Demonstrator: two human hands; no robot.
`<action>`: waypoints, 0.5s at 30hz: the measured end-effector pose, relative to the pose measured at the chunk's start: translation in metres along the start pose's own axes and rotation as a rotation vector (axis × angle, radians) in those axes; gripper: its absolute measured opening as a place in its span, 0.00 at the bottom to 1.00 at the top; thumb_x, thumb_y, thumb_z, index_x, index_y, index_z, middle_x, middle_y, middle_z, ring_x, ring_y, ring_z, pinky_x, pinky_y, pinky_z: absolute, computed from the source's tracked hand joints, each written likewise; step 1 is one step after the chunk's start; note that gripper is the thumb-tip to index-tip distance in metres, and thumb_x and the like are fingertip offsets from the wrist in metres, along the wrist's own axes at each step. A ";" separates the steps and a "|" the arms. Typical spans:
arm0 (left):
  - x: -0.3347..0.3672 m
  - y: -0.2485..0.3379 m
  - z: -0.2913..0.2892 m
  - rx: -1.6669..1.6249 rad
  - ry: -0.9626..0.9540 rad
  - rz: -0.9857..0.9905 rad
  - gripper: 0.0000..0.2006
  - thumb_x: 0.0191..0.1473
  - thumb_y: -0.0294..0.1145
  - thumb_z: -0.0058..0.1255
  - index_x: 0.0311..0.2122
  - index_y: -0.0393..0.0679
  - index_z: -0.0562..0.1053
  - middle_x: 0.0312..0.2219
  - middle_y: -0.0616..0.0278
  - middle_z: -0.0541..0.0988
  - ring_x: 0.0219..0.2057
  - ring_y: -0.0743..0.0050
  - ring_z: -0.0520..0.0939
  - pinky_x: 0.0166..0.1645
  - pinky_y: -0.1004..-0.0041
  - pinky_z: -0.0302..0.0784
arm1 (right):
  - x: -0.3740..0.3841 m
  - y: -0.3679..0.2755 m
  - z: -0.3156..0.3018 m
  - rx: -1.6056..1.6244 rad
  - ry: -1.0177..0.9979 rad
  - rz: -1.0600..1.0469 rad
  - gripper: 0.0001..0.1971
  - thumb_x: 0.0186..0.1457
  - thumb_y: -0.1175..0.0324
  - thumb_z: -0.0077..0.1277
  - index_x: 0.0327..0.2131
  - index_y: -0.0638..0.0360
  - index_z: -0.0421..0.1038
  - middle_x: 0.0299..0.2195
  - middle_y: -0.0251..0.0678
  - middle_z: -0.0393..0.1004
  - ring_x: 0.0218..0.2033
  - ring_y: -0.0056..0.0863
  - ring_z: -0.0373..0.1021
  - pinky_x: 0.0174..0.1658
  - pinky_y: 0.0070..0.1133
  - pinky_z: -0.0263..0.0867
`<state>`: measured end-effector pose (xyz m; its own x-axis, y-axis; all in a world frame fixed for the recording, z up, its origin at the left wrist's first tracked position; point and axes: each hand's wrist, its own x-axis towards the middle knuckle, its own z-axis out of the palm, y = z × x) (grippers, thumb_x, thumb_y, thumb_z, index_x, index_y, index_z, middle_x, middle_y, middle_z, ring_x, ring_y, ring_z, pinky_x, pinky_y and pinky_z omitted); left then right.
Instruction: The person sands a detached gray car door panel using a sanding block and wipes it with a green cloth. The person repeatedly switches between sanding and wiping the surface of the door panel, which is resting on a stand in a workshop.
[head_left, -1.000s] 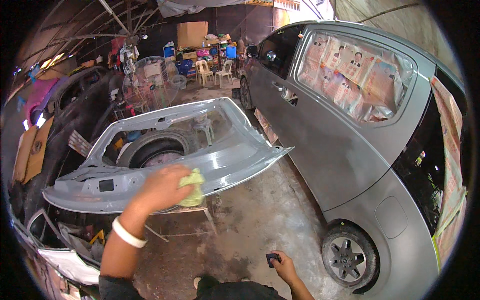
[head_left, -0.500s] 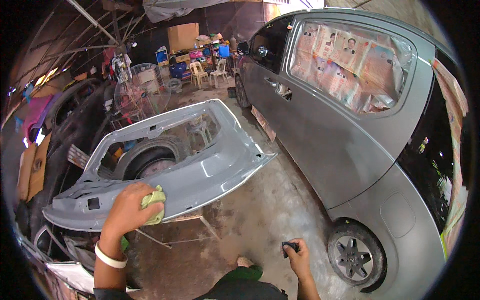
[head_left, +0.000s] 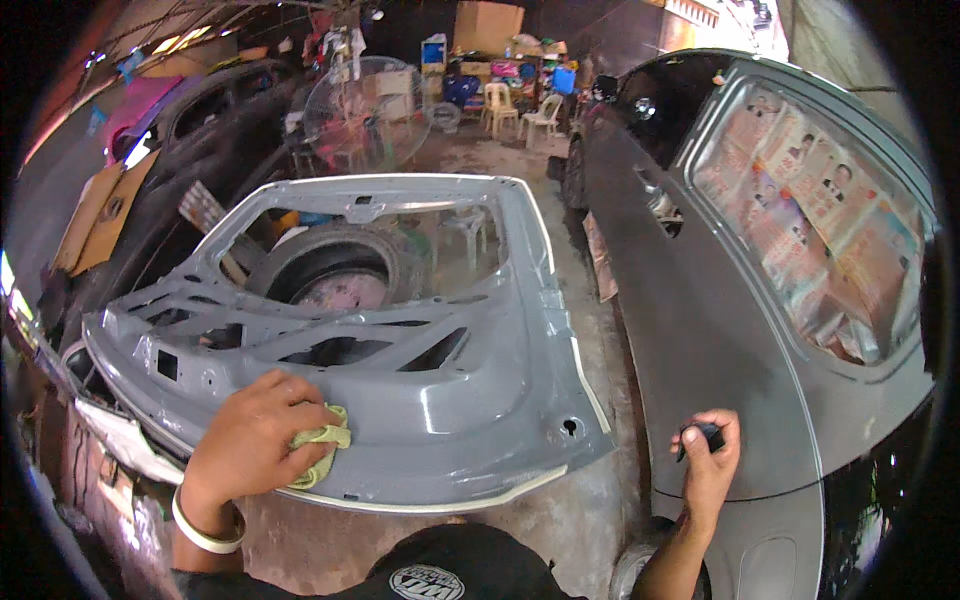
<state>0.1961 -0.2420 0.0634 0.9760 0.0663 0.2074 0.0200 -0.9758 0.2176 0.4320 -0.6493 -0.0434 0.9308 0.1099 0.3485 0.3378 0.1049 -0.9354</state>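
Note:
A grey car tailgate (head_left: 480,405), with a window opening and several cut-outs, lies in front of me with its lower edge toward me. My left hand (head_left: 245,440), a pale band on its wrist, grips a yellow-green cloth (head_left: 328,455). The cloth rests against the panel near its front edge. Out to the right, apart from the tailgate, my right hand (head_left: 708,470) is closed on a small black piece (head_left: 713,437). Its exact kind cannot be made out, as the fingers cover part of it.
A grey vehicle (head_left: 740,400) stands close on the right, its side window covered with printed paper (head_left: 820,210). Beneath the tailgate's opening lies a tire (head_left: 290,262). Farther back are a large fan (head_left: 365,115) and plastic chairs (head_left: 541,118). A dark car body (head_left: 215,125) stands at left.
My view has turned left and come closer over the tailgate, showing more of its face. My right hand has risen beside the vehicle. Both hands keep their hold on the cloth and black piece.

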 end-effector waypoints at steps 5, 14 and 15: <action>0.040 0.025 0.010 0.015 -0.056 0.061 0.14 0.41 0.33 0.66 0.38 0.49 0.81 0.36 0.62 0.79 0.39 0.56 0.79 0.42 0.62 0.77 | 0.085 0.002 0.050 -0.023 -0.591 -0.147 0.07 0.56 0.77 0.59 0.37 0.62 0.72 0.34 0.35 0.75 0.35 0.27 0.74 0.38 0.25 0.71; 0.110 0.092 0.043 0.026 -0.077 0.034 0.16 0.39 0.34 0.67 0.36 0.47 0.78 0.34 0.63 0.77 0.38 0.60 0.79 0.38 0.65 0.79 | 0.144 0.014 0.191 -0.155 -1.639 -0.375 0.10 0.55 0.67 0.64 0.37 0.60 0.74 0.40 0.39 0.74 0.42 0.40 0.71 0.45 0.28 0.67; 0.117 0.101 0.047 0.015 -0.081 -0.001 0.15 0.39 0.34 0.67 0.36 0.46 0.77 0.35 0.62 0.77 0.38 0.60 0.79 0.38 0.65 0.79 | 0.152 0.020 0.193 -0.134 -1.698 -0.398 0.11 0.55 0.66 0.63 0.37 0.59 0.74 0.44 0.41 0.72 0.46 0.42 0.70 0.48 0.30 0.66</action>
<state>0.3226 -0.3421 0.0647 0.9903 0.0508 0.1296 0.0236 -0.9789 0.2030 0.5533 -0.4402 0.0029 -0.3413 0.9313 0.1272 0.5790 0.3149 -0.7521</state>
